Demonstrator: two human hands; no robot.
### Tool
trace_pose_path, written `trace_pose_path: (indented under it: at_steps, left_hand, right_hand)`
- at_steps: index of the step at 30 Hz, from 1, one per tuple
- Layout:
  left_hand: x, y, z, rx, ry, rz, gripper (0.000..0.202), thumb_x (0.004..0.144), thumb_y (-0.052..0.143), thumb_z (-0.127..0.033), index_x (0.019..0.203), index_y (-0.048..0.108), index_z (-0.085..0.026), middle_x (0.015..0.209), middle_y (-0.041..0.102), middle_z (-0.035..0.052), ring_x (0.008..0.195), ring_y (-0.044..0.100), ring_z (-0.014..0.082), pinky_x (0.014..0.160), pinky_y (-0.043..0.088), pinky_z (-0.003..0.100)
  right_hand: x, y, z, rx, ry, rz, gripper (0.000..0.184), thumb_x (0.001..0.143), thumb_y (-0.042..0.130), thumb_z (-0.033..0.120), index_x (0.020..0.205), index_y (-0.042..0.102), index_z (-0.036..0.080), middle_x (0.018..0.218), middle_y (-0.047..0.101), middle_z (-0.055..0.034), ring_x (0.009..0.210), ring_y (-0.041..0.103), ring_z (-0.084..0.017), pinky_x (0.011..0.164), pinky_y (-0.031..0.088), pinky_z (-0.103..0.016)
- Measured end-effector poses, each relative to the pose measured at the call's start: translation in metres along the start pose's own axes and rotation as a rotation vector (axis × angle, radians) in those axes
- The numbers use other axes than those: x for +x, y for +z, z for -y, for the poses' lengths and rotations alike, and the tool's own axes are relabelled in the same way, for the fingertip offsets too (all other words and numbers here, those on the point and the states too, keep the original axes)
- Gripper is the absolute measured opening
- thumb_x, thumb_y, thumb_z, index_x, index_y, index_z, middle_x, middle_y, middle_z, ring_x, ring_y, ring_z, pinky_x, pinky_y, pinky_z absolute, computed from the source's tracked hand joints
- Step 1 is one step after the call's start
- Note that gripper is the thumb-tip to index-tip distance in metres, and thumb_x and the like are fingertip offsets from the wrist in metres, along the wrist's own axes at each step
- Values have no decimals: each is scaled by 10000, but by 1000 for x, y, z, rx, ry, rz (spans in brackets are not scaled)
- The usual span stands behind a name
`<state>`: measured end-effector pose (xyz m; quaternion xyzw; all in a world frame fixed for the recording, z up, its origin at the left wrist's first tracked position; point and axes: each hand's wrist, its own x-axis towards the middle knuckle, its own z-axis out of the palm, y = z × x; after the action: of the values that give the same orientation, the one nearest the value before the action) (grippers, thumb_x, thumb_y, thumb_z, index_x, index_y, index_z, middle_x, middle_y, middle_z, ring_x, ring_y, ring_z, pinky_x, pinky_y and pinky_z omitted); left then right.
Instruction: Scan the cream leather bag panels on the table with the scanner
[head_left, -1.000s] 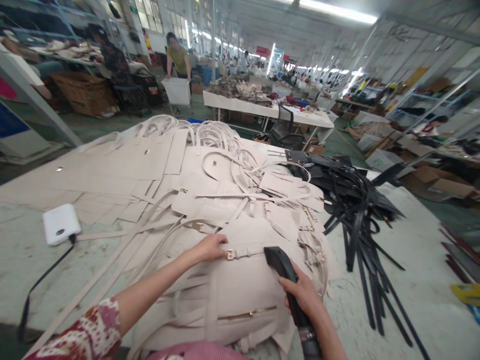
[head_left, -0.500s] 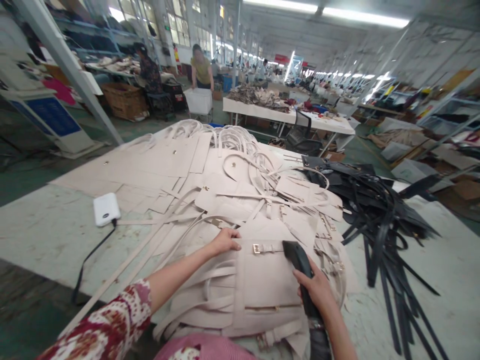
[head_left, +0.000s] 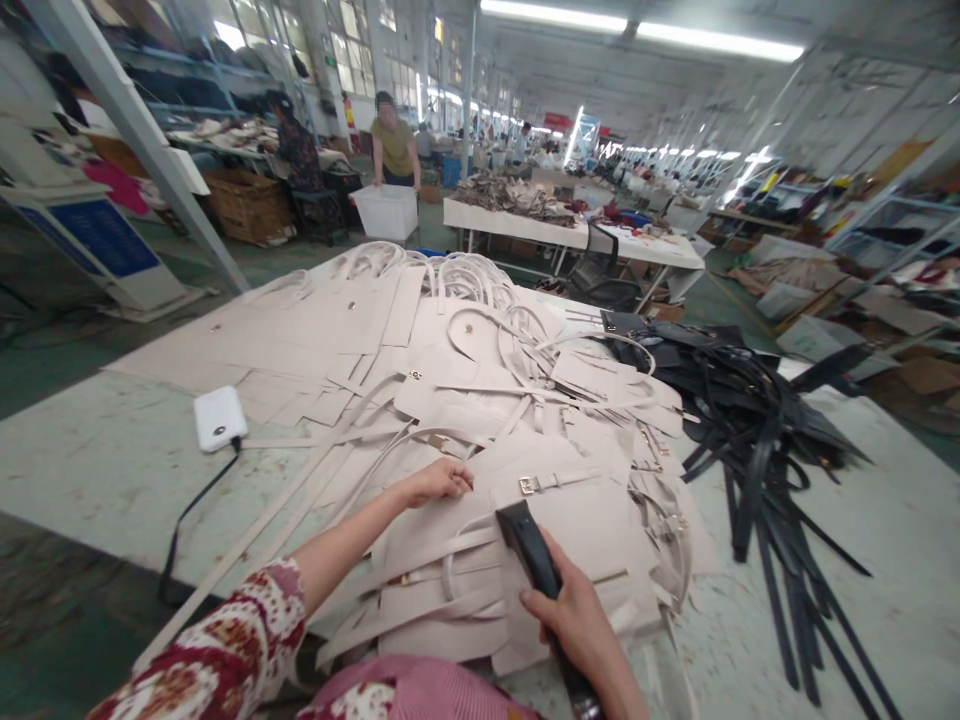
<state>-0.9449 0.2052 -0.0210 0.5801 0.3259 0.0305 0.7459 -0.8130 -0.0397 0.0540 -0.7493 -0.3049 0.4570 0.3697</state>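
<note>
Factory-floor worktop (head_left: 90,470), pale and scuffed, carries a heap of cream bag parts at its near edge, where a person in a floral sleeve works. Right hand (head_left: 574,625) is clenched round the handle of a black handheld tool (head_left: 529,545), whose tip now rests over the middle of the cream bag panel (head_left: 585,530); half a second ago that tip sat higher and further right, close to the small gold buckle (head_left: 527,486) on the panel's strap, so the tool has drawn back toward the near edge and leftward across the piece. Left hand (head_left: 439,482) lies fingers-down on the panel's upper left corner, pinning it, much where it rested before; whether it pinches the material or only presses on it cannot be told. Under the panel, loose cream straps (head_left: 435,575) fan out toward the near edge. Judging by the tool's travel, one pass along the buckle strap looks finished and the work has moved to the panel's lower part. Further left a white power adapter (head_left: 220,418) sits on bare worktop with its black cable trailing off the edge. Beyond, flat cream cut pieces (head_left: 300,320) cover the far left, and a tangle of black straps (head_left: 750,430) fills the right side. Past the far edge, a co-worker in an olive top (head_left: 395,145) stands at a white bin (head_left: 386,210).
</note>
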Motion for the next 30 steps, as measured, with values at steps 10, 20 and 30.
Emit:
trace_pose_path:
  at_steps: [10,20,30]
  left_hand:
    - [-6,8,24,-111,42,-62,360,446,589,-163,791,673,-108,558,509,-54,463,332,46,468,199,189]
    - [-8,22,29,-7,192,-212,283,544,593,-221,784,682,-100,661,606,8,605,501,124,611,383,241]
    - [-6,40,29,138,208,-174,172,611,645,-272,674,717,-129,659,650,14,679,552,147,695,416,252]
  right_hand:
    - [46,36,42,-76,-84,62,761,663,555,196,1394,349,246,618,540,72,357,479,-99,325,399,-210]
    - [17,11,44,-65,-108,-110,758,725,577,263,1419,274,238,583,549,74,398,476,-93,394,431,-210]
    - [-18,15,-16,-92,13,-104,741,755,529,253,1435,239,216,589,566,63,416,500,-116,415,417,-224]
